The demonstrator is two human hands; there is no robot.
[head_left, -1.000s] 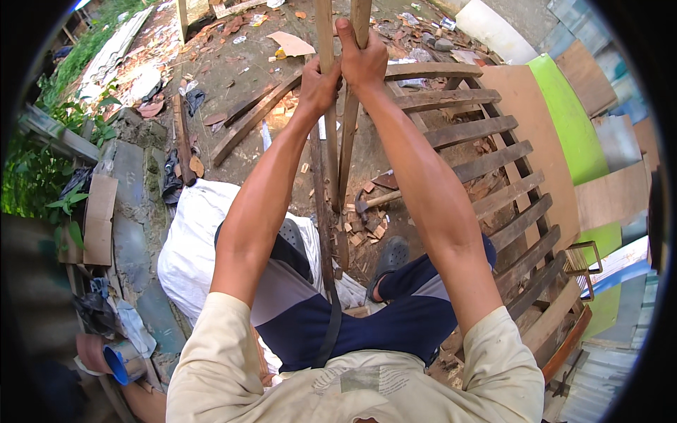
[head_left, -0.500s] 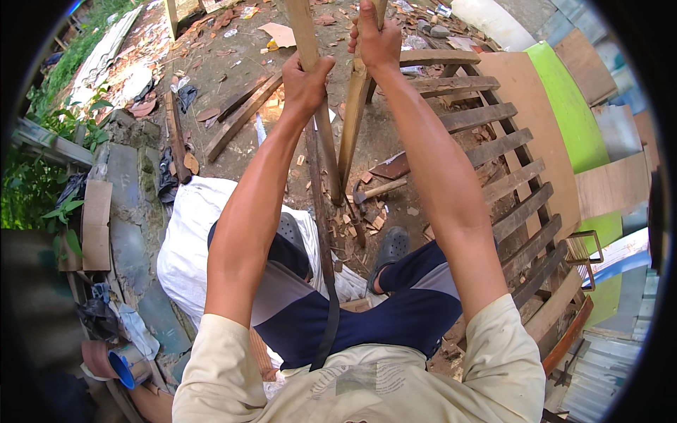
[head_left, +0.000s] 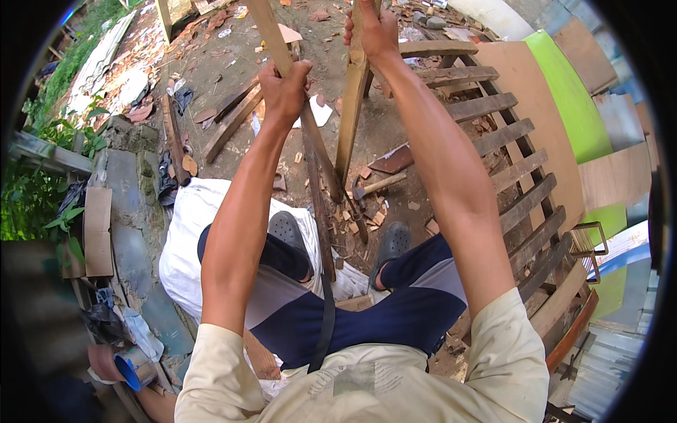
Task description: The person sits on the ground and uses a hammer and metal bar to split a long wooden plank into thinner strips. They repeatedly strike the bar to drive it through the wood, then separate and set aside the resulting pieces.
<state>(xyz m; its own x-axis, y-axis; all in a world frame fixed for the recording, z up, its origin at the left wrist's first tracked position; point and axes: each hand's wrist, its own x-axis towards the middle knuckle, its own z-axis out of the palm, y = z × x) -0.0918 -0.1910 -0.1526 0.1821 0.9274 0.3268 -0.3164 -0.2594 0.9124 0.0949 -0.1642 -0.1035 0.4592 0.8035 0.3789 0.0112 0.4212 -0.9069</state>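
Note:
My left hand [head_left: 284, 92] is closed around a long wooden stick [head_left: 270, 34], which leans with its top to the left. My right hand [head_left: 375, 39] grips a thicker wooden post [head_left: 350, 116] near the upper edge of the view. The two pieces spread apart at the top, and their lower ends come close together near the ground between my feet. Beside those ends lies a hammer [head_left: 383, 185] with a wooden handle, among wood chips. A dark narrow strip [head_left: 314, 204] with a black strap [head_left: 326, 317] runs down toward my lap.
A slatted wooden frame [head_left: 518, 134] stands on my right, beside a brown board [head_left: 553, 113] and a bright green panel [head_left: 578, 106]. White sacking [head_left: 194, 218] lies by my left leg, next to a low block wall [head_left: 130, 176]. Loose timber [head_left: 233, 127] is on the littered ground ahead.
My left hand has moved left and slightly down, tilting the stick's top to the left, away from the post. My right hand has barely shifted. Both grips remain closed.

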